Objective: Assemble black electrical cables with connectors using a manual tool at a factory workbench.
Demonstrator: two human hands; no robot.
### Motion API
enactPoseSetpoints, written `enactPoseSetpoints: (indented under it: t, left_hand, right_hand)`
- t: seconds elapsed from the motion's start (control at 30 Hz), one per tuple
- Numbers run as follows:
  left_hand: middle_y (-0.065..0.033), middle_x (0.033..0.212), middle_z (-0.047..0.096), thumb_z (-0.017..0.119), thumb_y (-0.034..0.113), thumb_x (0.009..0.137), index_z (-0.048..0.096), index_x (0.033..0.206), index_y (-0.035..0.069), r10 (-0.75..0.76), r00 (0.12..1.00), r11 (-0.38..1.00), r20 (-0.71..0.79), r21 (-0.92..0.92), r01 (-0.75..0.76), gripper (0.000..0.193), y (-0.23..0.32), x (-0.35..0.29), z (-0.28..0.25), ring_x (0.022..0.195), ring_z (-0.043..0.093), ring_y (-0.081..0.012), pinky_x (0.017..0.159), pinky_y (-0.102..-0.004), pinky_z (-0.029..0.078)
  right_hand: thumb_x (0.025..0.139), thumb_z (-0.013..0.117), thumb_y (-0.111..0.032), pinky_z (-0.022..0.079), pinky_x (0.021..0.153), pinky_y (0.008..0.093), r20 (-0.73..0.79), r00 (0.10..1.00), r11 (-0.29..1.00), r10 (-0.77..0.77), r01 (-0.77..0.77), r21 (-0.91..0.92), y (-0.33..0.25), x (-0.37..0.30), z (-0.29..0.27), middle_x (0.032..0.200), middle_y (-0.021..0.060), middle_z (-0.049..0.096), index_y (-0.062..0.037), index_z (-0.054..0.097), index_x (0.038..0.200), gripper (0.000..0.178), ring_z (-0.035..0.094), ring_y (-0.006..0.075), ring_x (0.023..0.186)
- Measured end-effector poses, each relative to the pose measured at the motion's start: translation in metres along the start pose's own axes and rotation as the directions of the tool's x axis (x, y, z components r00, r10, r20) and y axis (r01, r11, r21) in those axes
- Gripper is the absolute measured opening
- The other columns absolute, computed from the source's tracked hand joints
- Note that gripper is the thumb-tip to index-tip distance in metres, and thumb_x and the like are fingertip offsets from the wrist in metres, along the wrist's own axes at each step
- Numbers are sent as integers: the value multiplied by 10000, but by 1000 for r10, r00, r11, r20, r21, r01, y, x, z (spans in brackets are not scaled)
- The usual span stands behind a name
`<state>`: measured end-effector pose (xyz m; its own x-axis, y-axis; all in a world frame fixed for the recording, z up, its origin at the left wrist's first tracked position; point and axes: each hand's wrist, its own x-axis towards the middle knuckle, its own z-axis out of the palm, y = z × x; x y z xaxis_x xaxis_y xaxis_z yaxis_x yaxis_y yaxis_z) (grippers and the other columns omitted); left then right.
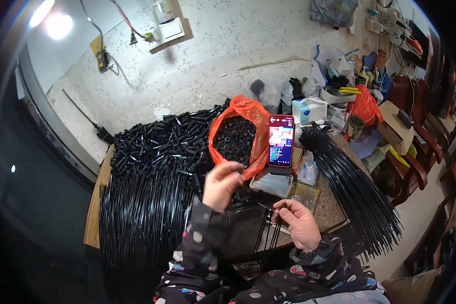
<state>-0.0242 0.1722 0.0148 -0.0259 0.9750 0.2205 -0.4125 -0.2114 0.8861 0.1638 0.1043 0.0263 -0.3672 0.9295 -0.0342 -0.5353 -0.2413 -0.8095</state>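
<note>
My right hand is closed, thumb against fingers, around several thin black rods that hang down toward my lap. A short dark piece sticks out at the top of that grip. My left hand is at the near rim of a red plastic bag. Its fingers are bent and smeared by motion, so whether they hold anything cannot be told. Inside the open bag lie many small black ring-like parts. Left of it spreads a heap of short black tubes, with a wide bundle of long black rods in front.
A lit phone stands upright beside the bag, behind a box of thin clear strips. Another bundle of long black rods overhangs the table's right edge. Farther back are a tissue pack, a second red bag and wooden chairs.
</note>
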Motion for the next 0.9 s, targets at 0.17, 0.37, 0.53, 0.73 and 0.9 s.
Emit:
enactPoseSetpoints:
  t: [0.17,0.37,0.53,0.73,0.9]
  left_hand:
    - [-164,922,485,479,-5,694,467,866,11,-152,953,847,261,-463,262,174,4,-88,16,744,509,-172,660,-266,416]
    - [-113,854,495,519,69,694,459,855,23,-6,972,838,233,-529,132,179,22,-138,19,644,473,-121,595,-249,421]
    - [-181,902,488,570,113,658,510,811,26,-11,991,910,134,-410,65,186,39,-168,31,644,500,-140,588,-229,415]
    - [-143,810,485,572,78,637,521,756,13,21,971,944,238,-324,59,145,50,-192,22,672,498,-175,595,-250,416]
    - [-168,841,469,520,37,653,530,728,-4,-37,961,948,273,-295,120,86,59,-190,18,676,496,-206,599,-267,418]
  right_hand:
    - [740,464,-80,380,658,236,121,993,1000,-4,4,1,14,-25,33,788,44,501,-1,467,871,152,468,109,699]
    - [726,474,-49,381,658,236,250,968,998,-2,17,-59,25,-71,62,792,61,506,7,466,850,136,474,118,696]
    - [714,488,-39,387,638,219,194,981,1000,5,-1,-19,28,-86,74,763,63,502,4,450,810,111,480,119,692]
    - [688,510,5,402,608,215,268,963,995,-8,35,-95,40,-97,70,732,48,506,2,442,803,133,495,109,664]
    - [674,532,4,384,596,188,324,945,999,29,-18,-36,41,-90,68,703,13,487,-9,449,790,143,472,77,647]
